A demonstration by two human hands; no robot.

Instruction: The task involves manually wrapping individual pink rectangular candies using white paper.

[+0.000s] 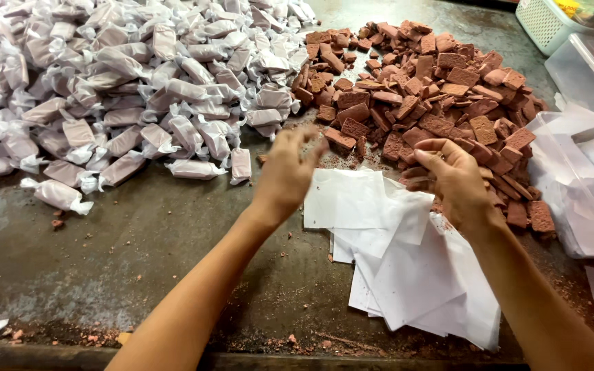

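I'm looking straight down on the table (139,247) now, a dark, worn metal-looking surface, mottled grey and brown, with pale scuffed patches toward the near left. Reddish-brown crumbs and dust are scattered across it, thickest along the near edge, where a raised lip runs the width of the view. Light falls evenly from above, with a soft sheen on the far part of the surface. At the far right corner I see a white perforated basket (544,24) and, just beside it, a clear plastic container (586,69). No wall, floor or window shows.
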